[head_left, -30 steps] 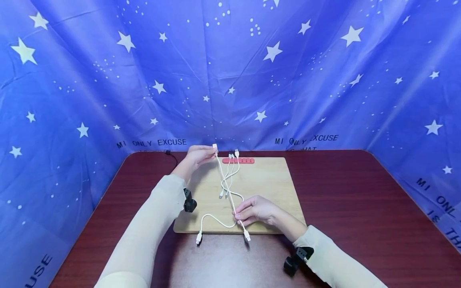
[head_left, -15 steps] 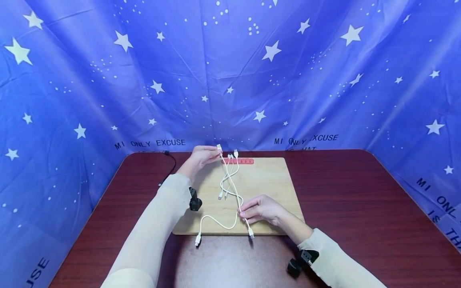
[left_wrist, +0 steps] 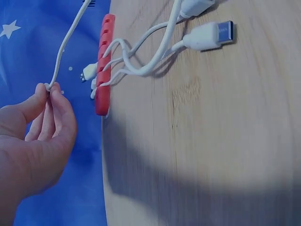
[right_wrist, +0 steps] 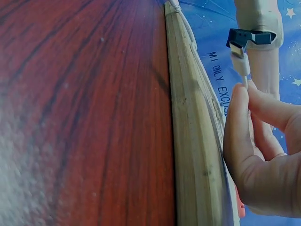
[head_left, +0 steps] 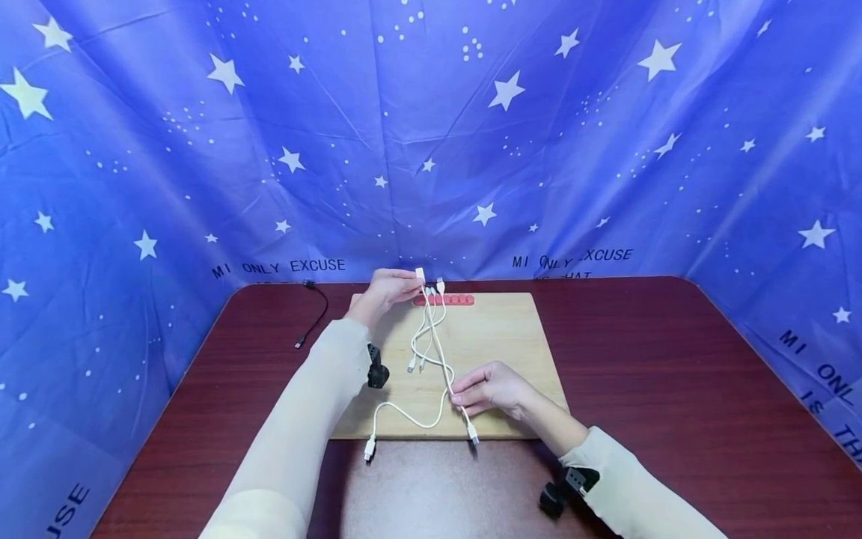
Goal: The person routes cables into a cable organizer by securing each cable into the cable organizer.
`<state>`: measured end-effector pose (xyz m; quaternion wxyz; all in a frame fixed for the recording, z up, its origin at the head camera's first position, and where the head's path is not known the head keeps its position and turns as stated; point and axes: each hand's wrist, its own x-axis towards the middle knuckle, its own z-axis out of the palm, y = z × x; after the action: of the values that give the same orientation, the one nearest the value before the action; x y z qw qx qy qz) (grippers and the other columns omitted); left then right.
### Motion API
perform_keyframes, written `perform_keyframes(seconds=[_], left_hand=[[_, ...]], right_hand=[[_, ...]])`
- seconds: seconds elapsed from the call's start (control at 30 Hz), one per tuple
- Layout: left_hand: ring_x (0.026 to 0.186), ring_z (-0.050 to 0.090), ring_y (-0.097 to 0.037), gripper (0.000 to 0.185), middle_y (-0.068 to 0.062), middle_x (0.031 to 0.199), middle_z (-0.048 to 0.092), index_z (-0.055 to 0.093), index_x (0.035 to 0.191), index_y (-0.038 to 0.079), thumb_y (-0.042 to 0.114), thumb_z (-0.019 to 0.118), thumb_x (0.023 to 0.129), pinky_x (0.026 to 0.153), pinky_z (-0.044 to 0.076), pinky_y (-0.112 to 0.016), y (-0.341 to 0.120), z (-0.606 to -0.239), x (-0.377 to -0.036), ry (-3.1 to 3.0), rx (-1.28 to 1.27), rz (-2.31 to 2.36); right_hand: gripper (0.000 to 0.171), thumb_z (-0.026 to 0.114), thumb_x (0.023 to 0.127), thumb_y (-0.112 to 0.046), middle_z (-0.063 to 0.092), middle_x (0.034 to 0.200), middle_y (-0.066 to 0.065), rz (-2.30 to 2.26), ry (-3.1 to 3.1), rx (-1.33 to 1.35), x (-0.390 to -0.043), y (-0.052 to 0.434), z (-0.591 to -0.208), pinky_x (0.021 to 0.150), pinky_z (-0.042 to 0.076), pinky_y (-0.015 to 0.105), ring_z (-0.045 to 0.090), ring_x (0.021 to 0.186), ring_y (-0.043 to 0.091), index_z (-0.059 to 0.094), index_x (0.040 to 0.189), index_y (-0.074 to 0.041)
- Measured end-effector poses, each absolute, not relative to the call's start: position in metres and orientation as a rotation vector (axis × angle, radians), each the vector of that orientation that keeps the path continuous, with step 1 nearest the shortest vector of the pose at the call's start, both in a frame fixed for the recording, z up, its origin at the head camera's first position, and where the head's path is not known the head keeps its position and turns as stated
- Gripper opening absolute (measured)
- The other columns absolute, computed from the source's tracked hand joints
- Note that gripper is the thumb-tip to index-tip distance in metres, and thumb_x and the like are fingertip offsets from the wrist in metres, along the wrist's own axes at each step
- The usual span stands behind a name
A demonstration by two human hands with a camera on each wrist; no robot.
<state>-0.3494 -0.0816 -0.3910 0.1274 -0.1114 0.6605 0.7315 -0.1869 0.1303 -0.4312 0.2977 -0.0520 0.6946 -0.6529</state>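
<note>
My left hand (head_left: pixel 392 287) pinches a white charging cable (head_left: pixel 436 340) close to its far plug, just beyond the left end of a red cable clip strip (head_left: pixel 461 300). The same cable stretches towards me, and my right hand (head_left: pixel 497 389) pinches it near its other plug (head_left: pixel 473 433), which hangs over the board's front edge. In the left wrist view, thumb and fingertips meet on the cord (left_wrist: pixel 60 52). Several other white cords sit in slots of the clip, crossing one another. Their loose plugs (left_wrist: pixel 207 36) lie on the wooden board (head_left: pixel 505 337).
One more white cable end (head_left: pixel 370 449) reaches past the board's front edge onto the dark red table (head_left: pixel 640 374). Left of the board lies a short black cable (head_left: pixel 325 311). A blue star-printed curtain (head_left: pixel 431 150) hangs behind the table.
My left hand has moved right with its end of the cable, towards the red clip. The right hand has shifted slightly right, still pinching the cord. More of the black cable shows.
</note>
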Motion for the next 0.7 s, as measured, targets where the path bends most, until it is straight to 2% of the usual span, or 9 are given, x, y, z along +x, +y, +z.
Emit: perform_keyframes(seconds=[0.1,0.2,0.3,0.43,0.5,0.57,0.7], left_hand=[[0.069,0.066,-0.009,0.037,-0.018,0.105,0.073,0.061,0.12,-0.009,-0.007,0.067,0.084,0.08,0.061,-0.023,-0.074,-0.391,-0.351,1.955,-0.305,2.12],[0.069,0.067,-0.01,0.036,-0.025,0.121,0.065,0.061,0.119,-0.01,-0.007,0.067,0.083,0.09,0.058,-0.03,-0.066,-0.392,-0.353,1.992,-0.28,2.103],[0.072,0.069,-0.014,0.036,-0.028,0.123,0.061,0.062,0.118,-0.011,-0.008,0.068,0.082,0.094,0.056,-0.035,-0.058,-0.392,-0.355,2.013,-0.271,2.104],[0.098,0.071,-0.029,0.035,-0.028,0.121,0.063,0.063,0.116,-0.01,-0.008,0.069,0.082,0.094,0.057,-0.035,-0.051,-0.393,-0.357,2.025,-0.285,2.089],[0.104,0.069,-0.03,0.034,-0.027,0.119,0.064,0.064,0.115,-0.009,-0.006,0.07,0.081,0.092,0.058,-0.034,-0.049,-0.393,-0.359,2.033,-0.295,2.075],[0.096,0.072,-0.028,0.034,-0.026,0.118,0.065,0.066,0.113,-0.008,-0.005,0.072,0.08,0.091,0.058,-0.034,-0.047,-0.395,-0.361,2.051,-0.311,2.061],[0.067,0.071,-0.015,0.032,-0.027,0.113,0.066,0.068,0.109,-0.008,-0.004,0.075,0.078,0.085,0.06,-0.034,-0.044,-0.399,-0.364,2.099,-0.314,2.062]], right_hand=[[0.033,0.069,0.08,0.007,0.075,0.08,0.002,-1.739,1.855,-0.153,-0.186,0.131,-0.43,0.07,0.062,0.026,0.07,0.069,0.009,0.06,0.109,0.021],[0.034,0.07,0.08,0.006,0.076,0.082,0.005,-1.74,1.874,-0.165,-0.185,0.13,-0.428,0.07,0.063,0.027,0.07,0.069,0.01,0.06,0.108,0.021],[0.034,0.07,0.079,0.006,0.076,0.084,0.008,-1.74,1.898,-0.164,-0.184,0.132,-0.427,0.07,0.063,0.028,0.07,0.069,0.01,0.06,0.108,0.021],[0.034,0.07,0.079,0.006,0.076,0.082,0.006,-1.739,1.914,-0.154,-0.185,0.136,-0.427,0.069,0.062,0.027,0.069,0.068,0.009,0.06,0.107,0.021],[0.034,0.07,0.079,0.006,0.076,0.081,0.005,-1.744,1.914,-0.154,-0.185,0.138,-0.428,0.069,0.063,0.027,0.069,0.068,0.01,0.06,0.108,0.021],[0.034,0.07,0.079,0.006,0.076,0.081,0.006,-1.753,1.911,-0.152,-0.186,0.14,-0.428,0.069,0.063,0.027,0.07,0.068,0.01,0.06,0.108,0.021],[0.033,0.071,0.079,0.005,0.075,0.079,0.005,-1.768,1.918,-0.142,-0.186,0.142,-0.426,0.069,0.062,0.027,0.07,0.068,0.01,0.06,0.107,0.021]])
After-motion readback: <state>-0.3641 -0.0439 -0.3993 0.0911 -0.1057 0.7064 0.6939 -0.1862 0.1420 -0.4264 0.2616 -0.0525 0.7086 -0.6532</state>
